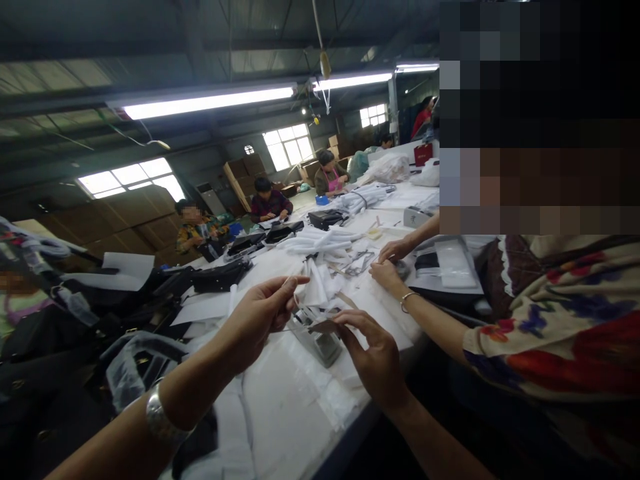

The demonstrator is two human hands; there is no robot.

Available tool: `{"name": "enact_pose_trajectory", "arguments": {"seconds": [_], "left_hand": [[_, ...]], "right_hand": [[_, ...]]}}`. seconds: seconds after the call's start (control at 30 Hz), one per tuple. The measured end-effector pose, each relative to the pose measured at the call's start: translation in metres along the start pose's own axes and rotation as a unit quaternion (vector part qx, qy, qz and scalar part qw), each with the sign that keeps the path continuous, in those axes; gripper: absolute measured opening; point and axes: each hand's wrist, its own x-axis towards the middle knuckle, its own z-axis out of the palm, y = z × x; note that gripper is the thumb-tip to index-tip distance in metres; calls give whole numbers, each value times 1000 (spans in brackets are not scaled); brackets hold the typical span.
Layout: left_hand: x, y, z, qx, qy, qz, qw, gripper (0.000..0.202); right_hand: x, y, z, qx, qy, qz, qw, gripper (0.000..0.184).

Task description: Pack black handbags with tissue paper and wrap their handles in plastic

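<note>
My left hand [267, 307] is closed in a pinch, with what looks like a thin pale string [296, 303] at its fingertips. Between the thumb and fingers of my right hand [373, 353] is a small flat grey-brown piece, like a tag [325, 326]. Whether the string joins the two is too fine to make out. Just below and behind that piece, a small grey box-like object [326, 350] sits on the white table [293, 400], partly hidden by my hands.
Black bags [45, 373] and clear plastic wrap [125, 367] crowd the left. White rolls [320, 240] and paper scraps lie ahead. At right, a co-worker's hands [387, 273] work close to mine. Several people sit across the table. The table's front edge runs below my right hand.
</note>
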Motion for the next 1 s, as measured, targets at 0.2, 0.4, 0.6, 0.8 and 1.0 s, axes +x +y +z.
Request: {"name": "enact_pose_trajectory", "arguments": {"seconds": [0.2, 0.4, 0.6, 0.8, 1.0], "left_hand": [[3, 2, 4, -24, -1, 5, 1000, 48], [3, 1, 6, -20, -3, -2, 1000, 48], [3, 2, 7, -28, -17, 10, 999, 45], [2, 3, 7, -32, -17, 20, 999, 39], [2, 0, 3, -32, -24, 24, 999, 37]], "right_hand": [[-6, 9, -2, 155, -52, 153, 975, 27], [-4, 3, -4, 363, -75, 310, 876, 24], [-6, 5, -12, 485, -107, 413, 763, 29], [-12, 6, -16, 506, -170, 351, 769, 57], [-14, 8, -11, 478, -144, 330, 801, 38]]}}
